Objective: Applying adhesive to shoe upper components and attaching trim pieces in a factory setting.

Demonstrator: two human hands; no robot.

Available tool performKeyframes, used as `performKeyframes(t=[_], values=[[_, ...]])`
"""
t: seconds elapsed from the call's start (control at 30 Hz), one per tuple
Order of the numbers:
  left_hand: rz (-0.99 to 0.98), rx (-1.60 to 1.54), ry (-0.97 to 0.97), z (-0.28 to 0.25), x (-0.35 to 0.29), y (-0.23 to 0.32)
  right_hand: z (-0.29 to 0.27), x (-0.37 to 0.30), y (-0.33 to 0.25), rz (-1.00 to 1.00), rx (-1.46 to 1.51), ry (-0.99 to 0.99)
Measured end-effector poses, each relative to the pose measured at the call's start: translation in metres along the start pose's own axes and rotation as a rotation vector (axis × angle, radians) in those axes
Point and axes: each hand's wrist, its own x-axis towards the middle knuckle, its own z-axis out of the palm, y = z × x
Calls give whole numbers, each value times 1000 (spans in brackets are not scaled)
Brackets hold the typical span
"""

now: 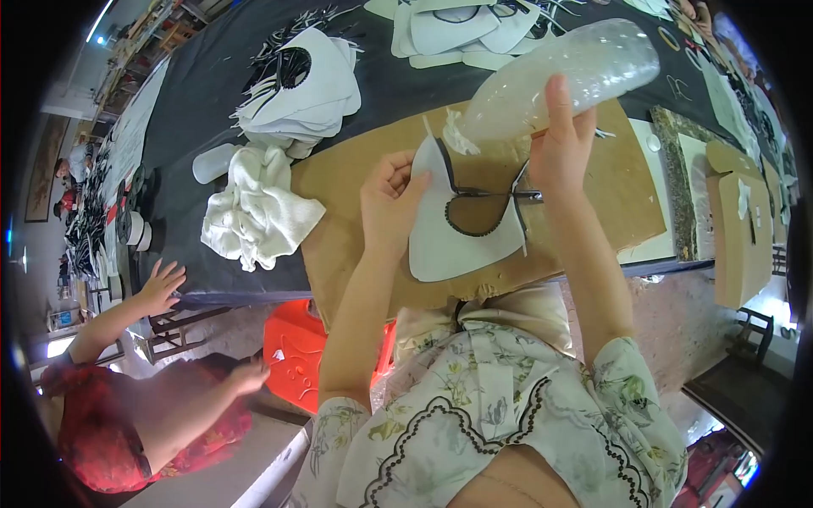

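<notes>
My right hand [566, 140] grips a large translucent plastic bottle [584, 72], tilted with its narrow end down to the left. At that end is a whitish, crumpled-looking lump [460, 135], close above the work; what it is I cannot make out. My left hand [391, 199] pinches the upper left edge of a white, U-shaped piece [466, 254], apparently a shoe upper. Black scalloped trim and dark straps line its inner cutout. It lies on a brown cardboard sheet [347, 254], glossy in places.
A crumpled white cloth [258, 207] and a small whitish bottle [213, 163] lie left of the cardboard. Stacks of similar white pieces [318, 85] sit farther back on the black-covered table [190, 110]. At left, another person's hand [161, 288] touches the table edge, near a red plastic chair [292, 356].
</notes>
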Motion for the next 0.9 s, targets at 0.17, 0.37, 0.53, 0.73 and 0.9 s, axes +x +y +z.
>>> performKeyframes(t=[0.17,0.37,0.53,0.73,0.9], values=[[77,-215,0,14,-8,11,8,-18,-29,-321,-322,-201],[59,-279,-48,32,-14,19,-6,-20,-42,-251,-11,-34],[65,-350,-40,31,-11,20,-17,-38,-46,-373,-153,-70],[66,-306,-157,50,-15,26,-15,-24,-51,-519,-57,0],[64,-193,-179,55,-15,27,-7,-4,-69,-509,-80,-2]])
